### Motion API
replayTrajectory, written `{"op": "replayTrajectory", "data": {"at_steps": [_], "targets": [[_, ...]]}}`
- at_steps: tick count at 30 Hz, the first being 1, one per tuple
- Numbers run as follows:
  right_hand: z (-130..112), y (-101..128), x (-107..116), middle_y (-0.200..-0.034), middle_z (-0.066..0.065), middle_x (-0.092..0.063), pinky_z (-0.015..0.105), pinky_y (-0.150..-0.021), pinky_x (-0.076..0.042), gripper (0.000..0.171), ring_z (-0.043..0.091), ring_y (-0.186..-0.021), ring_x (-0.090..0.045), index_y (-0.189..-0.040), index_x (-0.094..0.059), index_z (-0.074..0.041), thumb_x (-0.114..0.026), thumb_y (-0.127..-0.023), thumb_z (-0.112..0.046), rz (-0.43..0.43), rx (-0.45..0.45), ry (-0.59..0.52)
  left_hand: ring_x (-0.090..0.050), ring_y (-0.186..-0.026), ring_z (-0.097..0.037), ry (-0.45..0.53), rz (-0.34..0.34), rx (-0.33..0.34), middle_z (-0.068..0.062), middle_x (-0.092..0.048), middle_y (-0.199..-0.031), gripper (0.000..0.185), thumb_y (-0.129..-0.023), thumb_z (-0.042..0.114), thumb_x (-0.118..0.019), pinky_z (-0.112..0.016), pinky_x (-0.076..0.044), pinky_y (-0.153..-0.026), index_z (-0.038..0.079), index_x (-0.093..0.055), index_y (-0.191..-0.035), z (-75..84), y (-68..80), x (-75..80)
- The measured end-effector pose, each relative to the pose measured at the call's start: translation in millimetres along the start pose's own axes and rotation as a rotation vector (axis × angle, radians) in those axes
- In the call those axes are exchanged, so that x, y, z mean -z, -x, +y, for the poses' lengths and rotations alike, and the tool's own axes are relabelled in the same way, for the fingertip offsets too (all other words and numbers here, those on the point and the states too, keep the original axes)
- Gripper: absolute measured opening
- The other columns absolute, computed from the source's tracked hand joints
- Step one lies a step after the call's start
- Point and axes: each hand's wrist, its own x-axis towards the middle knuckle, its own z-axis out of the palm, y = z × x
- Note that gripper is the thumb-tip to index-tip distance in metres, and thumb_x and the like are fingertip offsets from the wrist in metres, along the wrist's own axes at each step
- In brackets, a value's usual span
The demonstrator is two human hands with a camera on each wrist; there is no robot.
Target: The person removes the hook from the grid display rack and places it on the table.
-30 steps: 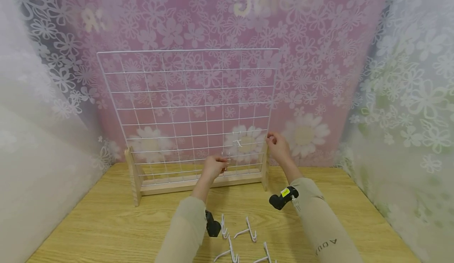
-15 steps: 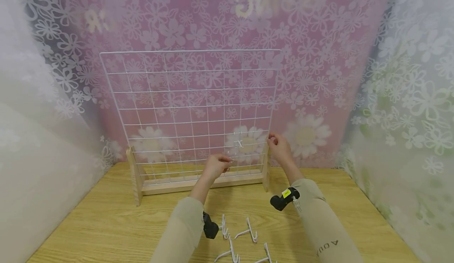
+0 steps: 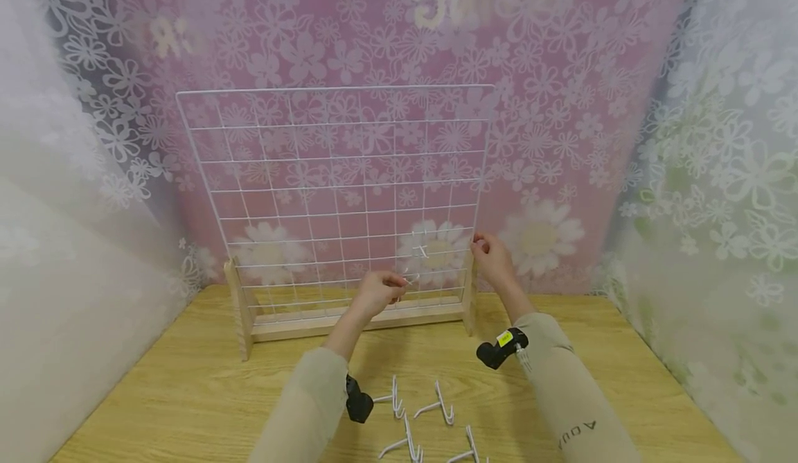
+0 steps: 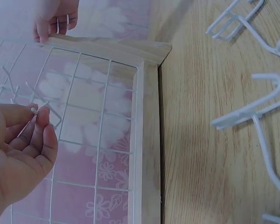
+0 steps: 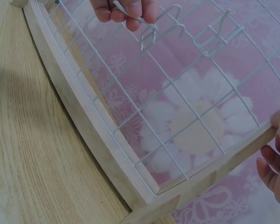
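Note:
My left hand (image 3: 377, 293) pinches a white wire display hook (image 5: 151, 32) between thumb and fingertips. That hook is right at the front of a white wire grid panel (image 3: 337, 89), its prongs overlapping the wires in the right wrist view. Up and to the right of it, a second white hook (image 5: 218, 33) hangs on the grid. At the panel's right side, my right hand (image 3: 494, 260) grips the edge where the wooden upright (image 5: 210, 175) stands, thumb in front and fingers behind it.
Several more white hooks (image 3: 408, 439) lie on the wood-grain table (image 3: 156, 394) between my forearms. The panel stands in a wooden base (image 3: 293, 329) near a pink floral backdrop (image 3: 561, 137). Pale patterned curtains (image 3: 748, 172) close off both sides.
My left hand has shifted slightly right and up along the grid with its hook, while its forearm has swung left. My right hand keeps its grip on the rack's side.

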Motion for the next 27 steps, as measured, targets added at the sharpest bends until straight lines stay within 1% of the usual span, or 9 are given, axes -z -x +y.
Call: {"op": "replayTrajectory", "data": {"at_steps": [3,6,10,13,17,20,21,24,27], "targets": [[0,0,1,-0.069,0.007,-0.040,0.031,-0.052,-0.032,0.015,0.019,-0.058,-0.037,-0.104,-0.055,0.000,-0.050,-0.095,-0.011,-0.001,0.000,-0.001,-0.061,-0.082,-0.036,-0.012,-0.017,-0.020,-0.011,-0.065,-0.085,0.012,-0.087,0.001,-0.061,-0.028,-0.050,-0.065,-0.005,-0.066,-0.096,1.4,3.3,2.4],[-1,0,2,-0.069,0.007,-0.040,0.030,-0.052,-0.032,0.016,0.019,-0.058,-0.037,-0.105,-0.056,0.000,-0.050,-0.095,-0.011,0.002,-0.001,-0.002,-0.060,-0.076,-0.029,-0.039,-0.038,-0.045,-0.013,-0.065,-0.087,0.012,-0.086,0.000,-0.060,-0.029,-0.051,-0.065,-0.005,-0.066,-0.096,2.3,7.8,4.6],[-3,0,2,-0.068,0.007,-0.040,0.031,-0.051,-0.032,0.016,0.019,-0.057,-0.037,-0.106,-0.055,0.001,-0.050,-0.095,-0.010,-0.003,-0.001,-0.008,-0.058,-0.072,-0.020,-0.084,-0.063,-0.052,-0.013,-0.064,-0.085,0.012,-0.087,0.003,-0.061,-0.028,-0.049,-0.064,-0.003,-0.066,-0.097,1.3,13.1,8.0],[-4,1,2,-0.069,0.007,-0.039,0.031,-0.051,-0.031,0.016,0.019,-0.057,-0.036,-0.106,-0.055,0.001,-0.050,-0.095,-0.010,-0.006,-0.001,-0.008,-0.058,-0.071,-0.022,-0.112,-0.072,-0.052,-0.012,-0.064,-0.081,0.011,-0.087,0.004,-0.063,-0.026,-0.048,-0.061,-0.001,-0.067,-0.096,-1.6,16.0,10.3],[-4,1,2,-0.069,0.007,-0.039,0.031,-0.052,-0.031,0.016,0.019,-0.058,-0.036,-0.105,-0.055,0.002,-0.049,-0.095,-0.010,-0.007,0.004,-0.001,-0.059,-0.069,-0.024,-0.138,-0.088,-0.082,-0.011,-0.063,-0.077,0.009,-0.085,0.002,-0.064,-0.026,-0.047,-0.058,0.000,-0.068,-0.093,-5.4,21.1,13.3],[-3,0,1,-0.068,0.007,-0.039,0.031,-0.053,-0.031,0.015,0.019,-0.058,-0.036,-0.104,-0.055,0.001,-0.049,-0.095,-0.010,-0.006,0.002,0.006,-0.059,-0.066,-0.021,-0.147,-0.103,-0.121,-0.009,-0.064,-0.075,0.008,-0.084,0.001,-0.064,-0.028,-0.049,-0.059,0.000,-0.068,-0.090,-6.4,25.9,15.6],[-2,0,1,-0.069,0.007,-0.039,0.031,-0.052,-0.031,0.015,0.019,-0.058,-0.036,-0.105,-0.055,0.001,-0.049,-0.095,-0.010,-0.008,0.000,0.009,-0.059,-0.065,-0.020,-0.152,-0.111,-0.151,-0.008,-0.064,-0.074,0.007,-0.083,0.001,-0.064,-0.028,-0.049,-0.058,0.000,-0.068,-0.089,-6.6,27.9,16.5],[-1,-1,0,-0.069,0.007,-0.038,0.031,-0.052,-0.031,0.015,0.019,-0.057,-0.036,-0.105,-0.055,0.000,-0.050,-0.095,-0.010,-0.009,-0.008,0.010,-0.060,-0.066,-0.021,-0.156,-0.131,-0.160,-0.006,-0.063,-0.075,0.006,-0.084,0.003,-0.065,-0.030,-0.051,-0.060,0.001,-0.068,-0.089,-7.5,32.6,17.9],[0,-1,-1,-0.069,0.007,-0.039,0.031,-0.051,-0.031,0.016,0.019,-0.057,-0.036,-0.106,-0.055,0.000,-0.050,-0.095,-0.010,-0.013,-0.008,0.007,-0.061,-0.070,-0.024,-0.165,-0.141,-0.137,-0.004,-0.063,-0.077,0.008,-0.085,0.003,-0.064,-0.033,-0.051,-0.062,0.001,-0.068,-0.091,-9.2,36.0,17.8]]}}
